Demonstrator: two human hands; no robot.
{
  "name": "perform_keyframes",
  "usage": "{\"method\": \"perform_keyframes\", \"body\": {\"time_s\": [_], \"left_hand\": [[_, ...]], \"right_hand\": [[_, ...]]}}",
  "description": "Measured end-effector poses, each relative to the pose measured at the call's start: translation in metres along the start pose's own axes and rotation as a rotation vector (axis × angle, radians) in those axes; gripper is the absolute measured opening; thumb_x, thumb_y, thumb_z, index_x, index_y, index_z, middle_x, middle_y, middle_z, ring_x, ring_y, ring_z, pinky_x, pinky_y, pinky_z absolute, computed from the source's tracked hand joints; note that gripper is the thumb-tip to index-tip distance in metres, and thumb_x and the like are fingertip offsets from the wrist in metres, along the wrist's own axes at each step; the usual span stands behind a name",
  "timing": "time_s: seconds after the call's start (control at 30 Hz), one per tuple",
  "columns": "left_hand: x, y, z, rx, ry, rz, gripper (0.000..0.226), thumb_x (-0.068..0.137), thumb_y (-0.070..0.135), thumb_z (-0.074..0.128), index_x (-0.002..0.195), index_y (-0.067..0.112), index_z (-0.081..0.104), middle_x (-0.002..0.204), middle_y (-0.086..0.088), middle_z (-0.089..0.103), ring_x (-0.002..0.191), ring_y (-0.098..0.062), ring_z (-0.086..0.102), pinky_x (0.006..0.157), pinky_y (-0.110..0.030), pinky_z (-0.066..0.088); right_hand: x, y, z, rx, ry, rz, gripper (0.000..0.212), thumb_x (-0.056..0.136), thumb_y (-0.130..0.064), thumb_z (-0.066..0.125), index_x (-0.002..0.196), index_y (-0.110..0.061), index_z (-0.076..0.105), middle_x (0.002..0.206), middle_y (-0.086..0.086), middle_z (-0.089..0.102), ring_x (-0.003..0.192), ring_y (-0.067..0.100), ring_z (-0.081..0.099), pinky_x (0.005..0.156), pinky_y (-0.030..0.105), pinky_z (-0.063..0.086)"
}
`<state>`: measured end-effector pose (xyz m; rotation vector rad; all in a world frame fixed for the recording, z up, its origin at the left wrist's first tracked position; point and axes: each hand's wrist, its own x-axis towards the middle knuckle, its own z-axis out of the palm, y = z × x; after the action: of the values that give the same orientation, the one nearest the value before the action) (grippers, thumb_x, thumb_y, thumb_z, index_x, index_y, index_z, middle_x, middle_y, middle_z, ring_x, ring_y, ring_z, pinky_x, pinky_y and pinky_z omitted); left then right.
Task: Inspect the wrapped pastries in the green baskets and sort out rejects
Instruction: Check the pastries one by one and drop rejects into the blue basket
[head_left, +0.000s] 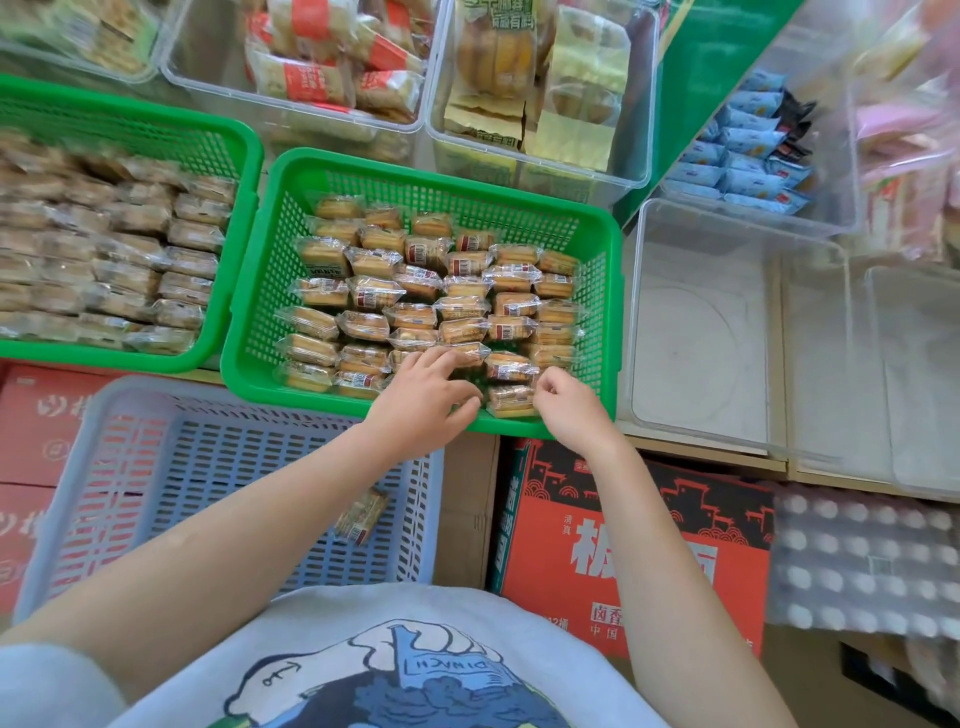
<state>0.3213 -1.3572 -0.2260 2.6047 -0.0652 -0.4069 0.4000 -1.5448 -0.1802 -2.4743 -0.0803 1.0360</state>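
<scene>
Your left hand (423, 397) lies over the near row of wrapped pastries (436, 306) in the middle green basket (260, 291), fingers spread and only lightly bent, fingertips resting on the wrappers just ahead of your knuckles. It holds nothing that shows. Your right hand (563, 400) sits just beside it, to its right, at the basket's near right corner, with the fingers curled in toward the palm. One pastry pack (511, 401) lies between your two hands, touching or almost touching the right hand's curled fingers; whether those fingers are pinching its wrapper edge cannot be told from here.

Ahead of both hands the pastries fill the basket floor in rough rows, clear wrappers with red labels showing on several. Off to the left of your left hand stands a second green basket (130, 119), packed fuller with similar pastries, though it is blurred. Below your left forearm, nearer to your body, sits a pale blue-grey crate (104, 431) with a single wrapped pastry (363, 514) lying in it, close to its right wall.

To the right of your right hand is a clear plastic bin (701, 332). Under your right forearm stands a red and black printed carton (691, 535). Beyond the basket, further clear tubs (519, 150) hold other packaged snacks.
</scene>
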Motion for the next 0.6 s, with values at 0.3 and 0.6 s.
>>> {"method": "perform_keyframes", "body": {"time_s": [0.3, 0.6], "left_hand": [[-0.002, 0.012, -0.014, 0.021, -0.129, -0.077, 0.039, 0.104, 0.042, 0.038, 0.134, 0.035, 0.062, 0.159, -0.001, 0.034, 0.149, -0.020, 0.019, 0.120, -0.045, 0.015], [-0.044, 0.065, -0.088, -1.392, -0.012, -0.128, 0.044, 0.082, 0.027, 0.072, 0.125, 0.021, 0.066, 0.119, -0.003, 0.072, 0.106, -0.018, 0.070, 0.083, -0.033, 0.060]], "right_hand": [[-0.032, 0.010, -0.018, 0.934, 0.043, 0.011, 0.024, 0.096, -0.004, 0.039, 0.074, -0.011, 0.046, 0.090, 0.009, 0.053, 0.094, 0.027, 0.054, 0.080, 0.042, 0.052], [-0.085, -0.006, -0.021, 1.482, -0.130, -0.005, 0.038, 0.101, -0.018, 0.028, 0.118, -0.005, 0.060, 0.105, 0.020, 0.069, 0.094, 0.027, 0.067, 0.091, 0.043, 0.049]]}}
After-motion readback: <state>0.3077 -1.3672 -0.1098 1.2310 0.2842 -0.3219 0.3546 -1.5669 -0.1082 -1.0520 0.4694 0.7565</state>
